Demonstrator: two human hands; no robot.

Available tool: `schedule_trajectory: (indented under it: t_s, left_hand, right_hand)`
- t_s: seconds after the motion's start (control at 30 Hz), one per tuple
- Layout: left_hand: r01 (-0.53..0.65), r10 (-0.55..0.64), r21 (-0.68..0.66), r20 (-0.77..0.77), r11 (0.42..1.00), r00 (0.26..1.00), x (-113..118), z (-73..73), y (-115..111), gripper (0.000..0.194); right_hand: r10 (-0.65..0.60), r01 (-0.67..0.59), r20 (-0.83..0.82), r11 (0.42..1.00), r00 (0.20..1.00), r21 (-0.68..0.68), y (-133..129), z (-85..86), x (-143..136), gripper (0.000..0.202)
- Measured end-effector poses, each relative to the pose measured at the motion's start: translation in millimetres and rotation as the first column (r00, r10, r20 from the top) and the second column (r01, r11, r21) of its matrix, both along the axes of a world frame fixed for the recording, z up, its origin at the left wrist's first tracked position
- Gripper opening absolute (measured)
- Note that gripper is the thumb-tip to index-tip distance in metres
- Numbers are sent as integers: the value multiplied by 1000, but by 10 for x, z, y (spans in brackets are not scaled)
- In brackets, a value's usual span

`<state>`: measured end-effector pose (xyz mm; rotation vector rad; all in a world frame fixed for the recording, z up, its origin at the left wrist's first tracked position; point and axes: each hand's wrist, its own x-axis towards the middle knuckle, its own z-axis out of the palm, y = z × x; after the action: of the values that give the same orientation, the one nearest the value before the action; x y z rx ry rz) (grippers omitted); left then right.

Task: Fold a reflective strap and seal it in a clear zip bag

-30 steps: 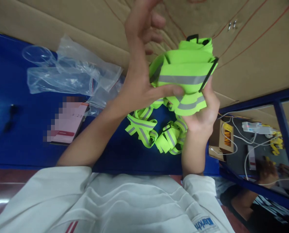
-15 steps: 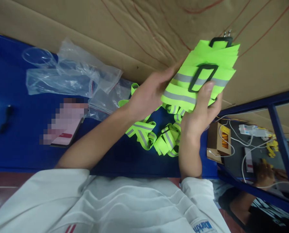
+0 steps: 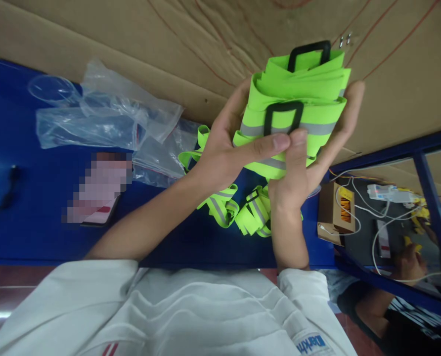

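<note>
Both my hands hold a folded bundle of neon-yellow reflective strap (image 3: pixel 298 86) with grey stripes, raised above the blue table. One black rectangular buckle (image 3: pixel 284 106) lies on its near face, and another black buckle (image 3: pixel 309 49) sticks out at the top. My left hand (image 3: pixel 228 143) grips the bundle's left side, its thumb across the front below the near buckle. My right hand (image 3: pixel 298 178) wraps the lower right, thumb pressed on the front beside the left thumb and fingers behind and along the right edge. Below, more reflective straps (image 3: pixel 220 205) lie loosely coiled on the table.
Clear plastic bags (image 3: pixel 90 121) lie at the left on the blue table (image 3: pixel 191 247), near a phone (image 3: pixel 102 198) with a blurred screen. Cardboard (image 3: pixel 131 29) stands behind. At the right are an opened box (image 3: pixel 335 212), white cables and a co-worker's hand (image 3: pixel 409 262).
The strap bundle has moved left and turned more upright. My left thumb has come round onto its front, and my right fingers now spread along its right edge.
</note>
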<state>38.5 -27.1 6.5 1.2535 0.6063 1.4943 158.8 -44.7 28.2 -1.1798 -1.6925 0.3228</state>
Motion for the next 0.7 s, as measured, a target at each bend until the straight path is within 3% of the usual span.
schedule_trajectory:
  t_s: [0.07,0.2,0.27,0.4,0.47,0.53,0.63,0.67,0.7]
  left_hand:
    - [15,-15,6,0,1000,1000,21,12,-33,61]
    - [-24,24,3,-39,1000,999,87,4,-80,48]
    - [-53,55,24,-76,998,996,128,-12,-83,46]
    - [-211,239,164,-177,964,955,180,-51,-56,52]
    - [-280,356,277,-280,919,892,146,-46,-35,57]
    - [-246,395,366,-418,898,818,31,-1,-7,57]
    - [-37,284,361,-662,932,694,-332,120,78,60]
    - [24,233,316,-747,948,623,-498,151,121,63]
    - [13,209,252,-830,968,518,-675,168,171,61]
  right_hand:
    - [-61,68,-68,991,996,113,11,-18,-26,65]
    - [-93,93,-2,995,996,-23,-20,-76,-20,61]
    - [-168,168,-11,986,986,19,-45,-88,-16,57]
    - [-155,165,-67,971,986,175,-41,-91,-33,48]
    - [-118,142,-116,963,986,228,-2,-96,-19,45]
    - [-84,123,-167,964,982,236,56,-106,32,45]
    - [-68,112,-233,978,970,178,159,-106,175,43]
    - [-71,111,-234,980,970,166,191,-98,235,42]
    - [-76,116,-231,980,970,163,219,-86,296,41]
